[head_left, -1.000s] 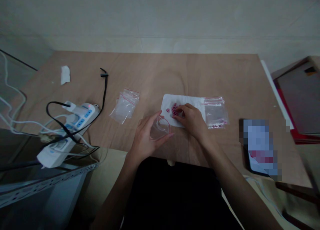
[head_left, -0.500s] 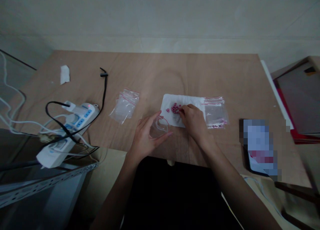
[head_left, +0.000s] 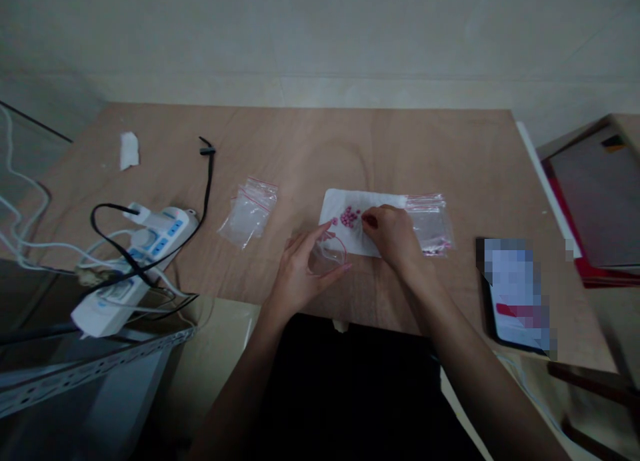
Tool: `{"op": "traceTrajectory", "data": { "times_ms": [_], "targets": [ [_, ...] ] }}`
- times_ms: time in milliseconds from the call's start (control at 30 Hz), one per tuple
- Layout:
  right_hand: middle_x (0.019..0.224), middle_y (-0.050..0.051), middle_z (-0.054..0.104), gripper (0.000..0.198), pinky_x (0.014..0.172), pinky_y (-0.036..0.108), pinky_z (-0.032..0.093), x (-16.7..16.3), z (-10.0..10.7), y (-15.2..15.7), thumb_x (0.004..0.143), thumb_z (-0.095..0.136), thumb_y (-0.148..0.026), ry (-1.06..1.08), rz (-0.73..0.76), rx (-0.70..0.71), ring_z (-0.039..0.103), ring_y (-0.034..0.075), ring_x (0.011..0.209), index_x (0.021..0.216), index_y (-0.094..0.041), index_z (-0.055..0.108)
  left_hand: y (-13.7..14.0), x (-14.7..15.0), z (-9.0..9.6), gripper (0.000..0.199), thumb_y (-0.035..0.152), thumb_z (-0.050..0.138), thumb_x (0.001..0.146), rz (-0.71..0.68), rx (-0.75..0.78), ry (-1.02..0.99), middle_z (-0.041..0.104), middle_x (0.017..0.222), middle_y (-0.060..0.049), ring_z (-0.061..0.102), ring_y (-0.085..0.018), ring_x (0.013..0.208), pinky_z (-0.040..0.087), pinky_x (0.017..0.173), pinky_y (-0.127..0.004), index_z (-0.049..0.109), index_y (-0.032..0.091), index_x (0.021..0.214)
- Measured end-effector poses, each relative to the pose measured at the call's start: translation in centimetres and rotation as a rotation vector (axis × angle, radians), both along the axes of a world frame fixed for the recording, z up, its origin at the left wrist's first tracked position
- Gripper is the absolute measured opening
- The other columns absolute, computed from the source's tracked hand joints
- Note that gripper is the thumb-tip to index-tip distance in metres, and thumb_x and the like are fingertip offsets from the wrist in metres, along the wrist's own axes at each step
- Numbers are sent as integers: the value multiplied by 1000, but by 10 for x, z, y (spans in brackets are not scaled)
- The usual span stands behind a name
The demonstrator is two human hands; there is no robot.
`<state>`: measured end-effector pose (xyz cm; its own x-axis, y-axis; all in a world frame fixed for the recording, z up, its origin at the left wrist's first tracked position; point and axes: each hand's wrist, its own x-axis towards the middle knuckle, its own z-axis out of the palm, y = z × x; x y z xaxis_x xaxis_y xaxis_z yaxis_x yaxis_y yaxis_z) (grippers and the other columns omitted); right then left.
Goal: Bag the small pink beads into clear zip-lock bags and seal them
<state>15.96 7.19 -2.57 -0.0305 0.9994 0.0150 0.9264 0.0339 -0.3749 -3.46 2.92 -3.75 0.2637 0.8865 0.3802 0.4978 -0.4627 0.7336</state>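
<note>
My left hand (head_left: 303,267) holds a small clear zip bag (head_left: 327,253) between thumb and fingers, its red-edged mouth spread open. Just right of it, my right hand (head_left: 393,234) is closed in a pinch over a white sheet (head_left: 373,246); whatever its fingertips hold is too small to make out. Several small pink-red beads (head_left: 349,216) lie in a cluster on the sheet, left of the right fingertips. Filled zip bags (head_left: 429,221) with pink-red beads along their bottom edge overlap the sheet's right end.
Flat zip bags (head_left: 251,211) lie left of my hands. A white power strip (head_left: 163,234) with tangled cables sits at the table's left edge, near a black cable tie (head_left: 210,174) and a scrap of white paper (head_left: 129,150). A phone (head_left: 515,294) lies at the right.
My right hand has moved slightly right, away from the bead cluster, its fingers still pinched. The left hand with the zip bag has shifted a little to the right.
</note>
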Motion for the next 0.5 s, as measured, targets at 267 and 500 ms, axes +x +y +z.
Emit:
{"op": "traceTrajectory", "data": {
  "times_ms": [267,500],
  "targets": [
    [88,11,77,16,73,31,52,-4,24,-1,82,62,-12,154,38,-35,71,22,78,88,-13,77,0,5,-2,65,40,78,75,-18,-53,-17,70,111,-10,67,-24,102,54,93,-45,51,22,132],
    [83,2,75,13,65,25,51,-19,68,-37,81,65,-9,494,342,0,68,14,69,82,-19,73,1,12,1,62,38,77,75,-66,-67,-110,66,125,-12,64,-27,113,52,98,-47,54,21,130]
  ]
}}
